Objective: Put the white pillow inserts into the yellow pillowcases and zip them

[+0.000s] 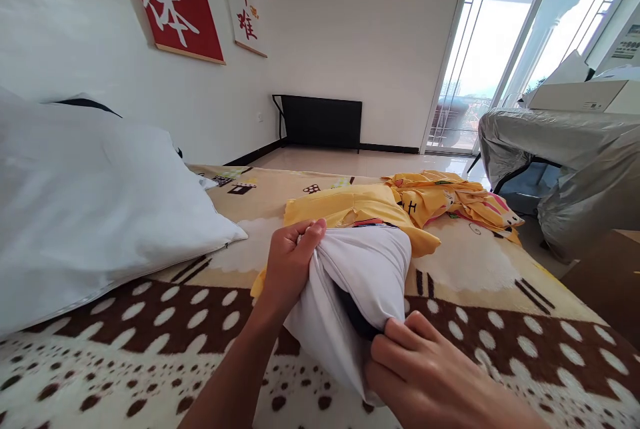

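Observation:
A white cloth bundle (373, 265), perhaps a cushion or its cover, lies in front of me with folds down its length. A gap between the folds shows something dark (353, 309) inside; I cannot tell what it is. My left hand (293, 259) pinches the white cloth at its upper left corner, thumb on top. With curled fingers, my right hand (410, 362) grips the cloth at the lower right, beside the dark gap. A yellow cloth (345, 205) with a partly hidden red and dark print lies against the far end of the bundle.
A patterned blanket (200, 295) spreads beneath everything. At left stands a large white pillow (100, 202). A crumpled yellow printed cloth (450, 199) lies beyond at right. Farther off are a black panel (323, 122), plastic-covered furniture (570, 142) and a cardboard box (607, 282).

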Tool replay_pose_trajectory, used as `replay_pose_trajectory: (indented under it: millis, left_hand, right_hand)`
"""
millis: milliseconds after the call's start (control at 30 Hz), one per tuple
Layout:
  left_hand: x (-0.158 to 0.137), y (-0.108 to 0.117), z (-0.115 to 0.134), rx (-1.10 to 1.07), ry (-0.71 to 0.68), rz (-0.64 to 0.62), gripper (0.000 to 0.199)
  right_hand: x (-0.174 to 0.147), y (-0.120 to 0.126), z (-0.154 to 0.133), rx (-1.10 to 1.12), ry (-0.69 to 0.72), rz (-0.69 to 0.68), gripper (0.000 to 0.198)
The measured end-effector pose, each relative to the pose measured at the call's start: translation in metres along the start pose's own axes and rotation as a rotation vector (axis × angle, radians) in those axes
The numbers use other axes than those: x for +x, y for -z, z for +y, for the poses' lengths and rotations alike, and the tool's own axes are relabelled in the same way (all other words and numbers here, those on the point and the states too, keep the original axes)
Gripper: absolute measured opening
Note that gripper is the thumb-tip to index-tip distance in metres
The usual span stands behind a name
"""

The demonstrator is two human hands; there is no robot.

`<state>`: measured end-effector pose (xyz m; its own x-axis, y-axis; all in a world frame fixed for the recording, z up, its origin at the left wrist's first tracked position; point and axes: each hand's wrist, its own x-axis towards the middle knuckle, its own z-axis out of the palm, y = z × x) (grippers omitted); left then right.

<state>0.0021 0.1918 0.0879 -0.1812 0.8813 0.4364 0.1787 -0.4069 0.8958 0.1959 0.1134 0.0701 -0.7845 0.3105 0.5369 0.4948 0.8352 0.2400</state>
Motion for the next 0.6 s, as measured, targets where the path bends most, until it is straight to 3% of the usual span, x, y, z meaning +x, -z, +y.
replay_pose_trajectory:
  millis: [267,400,500,600]
  left_hand:
    - [0.004,0.002,-0.002,-0.042,0.016,0.043,0.038]
    - [0.006,0.003,-0.004,-0.073,0.046,0.05,0.039]
    - [0.007,0.002,-0.006,-0.079,0.05,0.055,0.039]
    - [0.005,0.0,-0.006,-0.075,0.023,0.047,0.039]
  right_hand:
    - [0.01,-0.005,0.0,0.13,-0.009,-0.067,0.021]
    - [0.015,-0.022,-0.008,0.21,-0.061,0.059,0.029]
    - [0.017,-0.042,-0.027,0.099,-0.132,0.185,0.026]
    - [0.017,-0.052,-0.049,-0.016,-0.12,0.206,0.026]
